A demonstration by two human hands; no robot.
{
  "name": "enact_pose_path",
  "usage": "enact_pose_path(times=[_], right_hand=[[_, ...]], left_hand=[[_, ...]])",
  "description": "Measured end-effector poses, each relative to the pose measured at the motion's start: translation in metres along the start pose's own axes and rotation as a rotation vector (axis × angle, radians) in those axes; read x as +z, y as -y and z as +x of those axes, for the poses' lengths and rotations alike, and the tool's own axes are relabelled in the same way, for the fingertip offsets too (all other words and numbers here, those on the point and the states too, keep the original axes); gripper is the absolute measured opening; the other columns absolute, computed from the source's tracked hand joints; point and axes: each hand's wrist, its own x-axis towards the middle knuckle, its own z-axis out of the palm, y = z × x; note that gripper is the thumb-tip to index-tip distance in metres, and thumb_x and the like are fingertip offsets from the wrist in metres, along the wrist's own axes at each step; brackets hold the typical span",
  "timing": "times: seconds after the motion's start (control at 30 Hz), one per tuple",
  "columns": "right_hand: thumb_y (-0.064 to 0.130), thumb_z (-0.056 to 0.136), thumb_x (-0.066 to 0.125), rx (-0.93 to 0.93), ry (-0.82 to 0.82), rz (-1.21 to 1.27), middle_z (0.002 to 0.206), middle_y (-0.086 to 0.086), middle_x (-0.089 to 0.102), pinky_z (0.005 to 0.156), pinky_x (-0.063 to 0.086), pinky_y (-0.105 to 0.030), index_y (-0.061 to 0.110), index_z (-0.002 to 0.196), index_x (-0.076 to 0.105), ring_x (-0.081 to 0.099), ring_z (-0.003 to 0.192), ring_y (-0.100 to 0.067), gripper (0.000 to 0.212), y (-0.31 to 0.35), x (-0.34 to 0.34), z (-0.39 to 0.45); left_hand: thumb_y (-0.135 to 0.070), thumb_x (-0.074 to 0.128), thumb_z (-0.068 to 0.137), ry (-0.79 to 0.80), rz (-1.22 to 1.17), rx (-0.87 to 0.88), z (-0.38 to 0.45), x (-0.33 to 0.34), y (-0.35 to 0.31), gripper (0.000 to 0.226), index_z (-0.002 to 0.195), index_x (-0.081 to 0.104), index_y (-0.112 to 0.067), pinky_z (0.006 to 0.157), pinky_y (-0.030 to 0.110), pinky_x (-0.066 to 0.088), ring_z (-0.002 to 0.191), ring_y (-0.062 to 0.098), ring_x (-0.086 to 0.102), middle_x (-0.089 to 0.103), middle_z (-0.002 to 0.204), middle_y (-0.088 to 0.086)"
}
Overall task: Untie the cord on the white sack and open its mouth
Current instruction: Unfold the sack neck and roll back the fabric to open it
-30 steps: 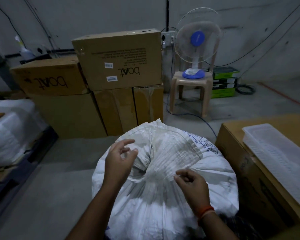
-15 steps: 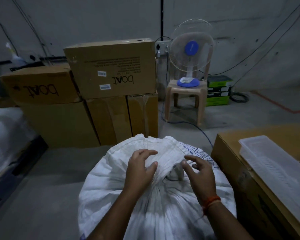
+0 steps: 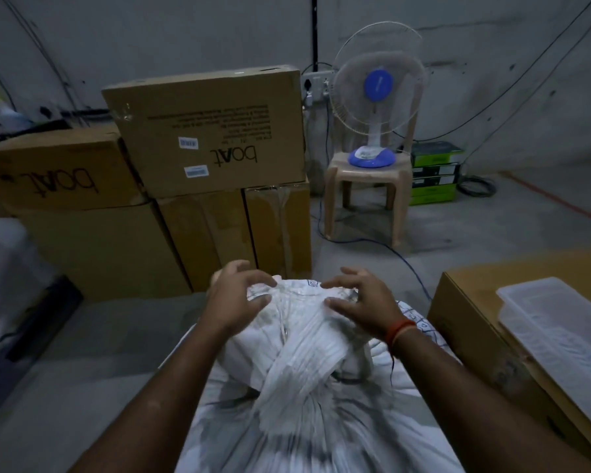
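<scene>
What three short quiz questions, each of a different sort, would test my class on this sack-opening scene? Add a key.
1. True or false: the mouth of the white sack is already spread open.
2. Multiple choice: the fan stands on (A) a cardboard box, (B) a plastic chair, (C) the floor.
3. Fill in: the orange band is on the ____ wrist.

Key
1. False. The neck is gathered and twisted shut, with the left hand and the right hand resting, fingers spread, on the bunched top.
2. B.
3. Right.
</scene>
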Motion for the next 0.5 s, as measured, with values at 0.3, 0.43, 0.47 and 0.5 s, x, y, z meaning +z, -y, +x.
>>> enact_pose_path(times=[0.3, 0.43, 0.47, 0.5], right_hand=[[0.015, 0.077, 0.088, -0.001, 0.259, 0.169, 0.102, 0.006, 0.081, 0.097, 0.057, -0.038, 0.024, 0.096, 0.083, 0.073, 0.098, -0.018, 0.022, -0.020, -0.015, 0.009], [0.022, 0.077, 0.088, -0.059, 0.241, 0.191, 0.102, 0.012, 0.081, 0.096, 0.058, -0.036, 0.030, 0.096, 0.084, 0.074, 0.100, -0.015, 0.021, -0.015, -0.022, 0.000], [0.021, 0.078, 0.088, -0.071, 0.211, 0.190, 0.101, 0.013, 0.081, 0.096, 0.058, -0.035, 0.030, 0.095, 0.084, 0.074, 0.100, -0.011, 0.019, -0.012, -0.025, -0.003], [0.020, 0.079, 0.087, -0.084, 0.183, 0.188, 0.099, 0.013, 0.081, 0.095, 0.057, -0.032, 0.030, 0.093, 0.084, 0.073, 0.098, -0.005, 0.018, -0.009, -0.027, -0.005]], left_hand=[[-0.017, 0.087, 0.087, 0.350, -0.195, 0.025, -0.002, -0.017, 0.049, 0.021, 0.102, 0.082, -0.031, 0.106, 0.031, 0.047, 0.117, -0.002, 0.064, 0.075, 0.120, -0.019], [-0.010, 0.086, 0.087, 0.300, -0.236, 0.008, -0.011, -0.017, 0.054, 0.024, 0.100, 0.084, -0.031, 0.103, 0.026, 0.048, 0.108, -0.007, 0.066, 0.076, 0.114, -0.018], [-0.010, 0.086, 0.086, 0.280, -0.255, 0.003, -0.014, -0.018, 0.054, 0.024, 0.099, 0.085, -0.030, 0.103, 0.026, 0.049, 0.109, -0.006, 0.066, 0.078, 0.115, -0.015], [-0.009, 0.087, 0.086, 0.263, -0.273, 0.001, -0.017, -0.019, 0.055, 0.023, 0.099, 0.085, -0.028, 0.104, 0.026, 0.050, 0.111, -0.004, 0.068, 0.079, 0.115, -0.013]])
